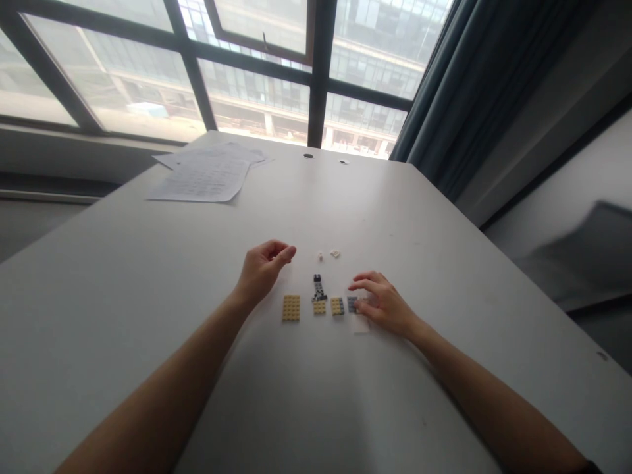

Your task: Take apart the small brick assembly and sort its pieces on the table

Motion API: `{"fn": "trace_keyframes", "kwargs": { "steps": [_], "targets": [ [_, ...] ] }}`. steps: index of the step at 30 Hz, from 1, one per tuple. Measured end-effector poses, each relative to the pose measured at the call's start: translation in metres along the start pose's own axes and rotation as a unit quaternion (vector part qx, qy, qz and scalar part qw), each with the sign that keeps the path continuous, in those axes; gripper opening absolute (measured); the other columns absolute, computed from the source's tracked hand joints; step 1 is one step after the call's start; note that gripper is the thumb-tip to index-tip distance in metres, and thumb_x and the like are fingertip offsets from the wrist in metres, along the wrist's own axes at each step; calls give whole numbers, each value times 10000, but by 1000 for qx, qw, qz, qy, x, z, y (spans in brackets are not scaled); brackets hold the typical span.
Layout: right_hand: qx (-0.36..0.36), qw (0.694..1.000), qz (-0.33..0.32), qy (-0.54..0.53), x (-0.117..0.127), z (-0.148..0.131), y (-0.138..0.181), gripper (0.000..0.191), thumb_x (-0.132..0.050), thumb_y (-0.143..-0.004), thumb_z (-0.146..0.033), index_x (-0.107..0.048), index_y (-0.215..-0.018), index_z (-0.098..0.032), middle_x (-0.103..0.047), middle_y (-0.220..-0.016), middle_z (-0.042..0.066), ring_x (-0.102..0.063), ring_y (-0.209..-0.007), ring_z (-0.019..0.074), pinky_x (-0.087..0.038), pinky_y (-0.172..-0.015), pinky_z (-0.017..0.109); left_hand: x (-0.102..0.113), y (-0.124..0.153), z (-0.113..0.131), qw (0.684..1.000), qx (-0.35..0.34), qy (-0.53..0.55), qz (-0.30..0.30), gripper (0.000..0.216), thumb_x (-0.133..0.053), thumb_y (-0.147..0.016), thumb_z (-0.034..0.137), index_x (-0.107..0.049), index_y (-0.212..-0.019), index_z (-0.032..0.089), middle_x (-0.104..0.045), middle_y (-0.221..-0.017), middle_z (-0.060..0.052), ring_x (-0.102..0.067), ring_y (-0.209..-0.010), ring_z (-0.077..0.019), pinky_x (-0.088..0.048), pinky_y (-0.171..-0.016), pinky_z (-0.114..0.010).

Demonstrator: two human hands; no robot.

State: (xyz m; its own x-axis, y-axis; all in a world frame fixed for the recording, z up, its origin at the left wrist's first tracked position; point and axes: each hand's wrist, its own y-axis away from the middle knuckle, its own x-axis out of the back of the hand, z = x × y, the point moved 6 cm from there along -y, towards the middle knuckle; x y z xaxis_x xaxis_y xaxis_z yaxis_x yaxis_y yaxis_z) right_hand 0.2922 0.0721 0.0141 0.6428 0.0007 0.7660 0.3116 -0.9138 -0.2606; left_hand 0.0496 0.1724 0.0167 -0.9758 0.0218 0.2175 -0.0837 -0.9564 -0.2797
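Forearms [180, 382] over a table [306, 408], tan bricks [291, 307] flat and studded, one edged blue-grey, left hand [266, 261] curled, grip unclear, right hand [382, 303] spread wide beside a blue-grey brick [351, 304]

2 hands [261, 268], 4 brick groups [291, 307], 1 dark build [318, 288], 2 white bits [335, 253], 1 pale square [361, 324]. Table [269, 395] holes [309, 156]: 2 far edge, 1 right edge. 2+ papers [202, 178].

No text can be read — print on the papers [205, 176] blurs.
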Motion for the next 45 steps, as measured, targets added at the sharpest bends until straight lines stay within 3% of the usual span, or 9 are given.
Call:
{"fn": "trace_keyframes", "kwargs": {
  "steps": [4, 8, 11, 16, 22, 26, 30, 37, 45],
  "targets": [
    [-19, 999, 46, 2, 13, 9, -12, 257, -627, -773, -158, -657, -1018, -229, -607, -1095, 60, -537, -1075, 221, -414, -964, 408, 6, -3, -2, 1000, -3, 5, 13, 298, -650, -749, 439, -649, -753, 141, -621, -664, -18, -567, -632, -137, -447, -614, -255],
    [-65, 996, 59, 16, 16, 24, -36, 281, -648, -768, -181, -652, -1048, -204, -629, -1046, 58, -585, -932, 194, -460, -887, 372, 11, -5, -9, 1000, 1, -2, 30, 287, -653, -739, 430, -640, -760, 144, -621, -675, -15, -566, -629, -136, -450, -611, -252],
    [-76, 995, 45, 53, 10, 31, -58, 324, -642, -777, -162, -641, -1100, -178, -631, -1062, 73, -591, -895, 182, -458, -885, 352, 13, -5, -14, 999, 6, -18, 39, 301, -652, -728, 443, -642, -778, 146, -620, -678, -13, -559, -625, -137, -447, -606, -252],
    [-65, 993, 10, 100, -11, 34, -88, 337, -617, -808, -166, -638, -1144, -184, -625, -1089, 80, -572, -994, 192, -422, -930, 321, 14, -4, -20, 998, 13, -48, 35, 323, -636, -727, 469, -643, -772, 150, -615, -672, -9, -543, -616, -138, -436, -609, -256],
    [-75, 989, 17, 126, -20, 41, -103, 188, -593, -850, -268, -716, -971, -192, -633, -974, 73, -565, -921, 186, -416, -890, 316, 14, -3, -19, 997, 14, -71, 28, 318, -623, -740, 465, -647, -782, 151, -629, -697, -16, -558, -647, -150, -434, -643, -264],
    [-36, 996, -11, 76, -16, 45, -95, 234, -574, -787, -94, -732, -921, -203, -625, -902, 35, -555, -762, 124, -435, -809, 261, 13, -2, -18, 996, 19, -85, 25, 323, -616, -738, 473, -648, -774, 154, -634, -700, -20, -564, -654, -159, -437, -650, -270],
    [-3, 999, -27, 35, -3, 46, -67, 344, -512, -728, 7, -732, -885, -206, -629, -890, 21, -542, -708, 109, -444, -758, 254, 12, -2, -18, 995, 22, -93, 21, 319, -614, -737, 482, -651, -762, 167, -636, -686, -17, -558, -639, -161, -436, -631, -265],
    [17, 1000, -20, -2, 9, 41, -22, 298, -504, -723, 15, -701, -805, -193, -644, -862, 27, -564, -779, 140, -454, -729, 272, 10, -4, -21, 994, 10, -110, 21, 285, -615, -741, 475, -656, -746, 193, -640, -663, -9, -551, -613, -162, -430, -602, -258],
    [17, 999, 20, -23, 9, 39, -13, 274, -510, -730, 5, -690, -783, -194, -649, -854, 32, -571, -833, 162, -453, -763, 297, 9, -3, -15, 993, 15, -119, 20, 294, -612, -732, 470, -658, -745, 181, -629, -658, -9, -541, -606, -155, -426, -585, -252]
  ]
}}
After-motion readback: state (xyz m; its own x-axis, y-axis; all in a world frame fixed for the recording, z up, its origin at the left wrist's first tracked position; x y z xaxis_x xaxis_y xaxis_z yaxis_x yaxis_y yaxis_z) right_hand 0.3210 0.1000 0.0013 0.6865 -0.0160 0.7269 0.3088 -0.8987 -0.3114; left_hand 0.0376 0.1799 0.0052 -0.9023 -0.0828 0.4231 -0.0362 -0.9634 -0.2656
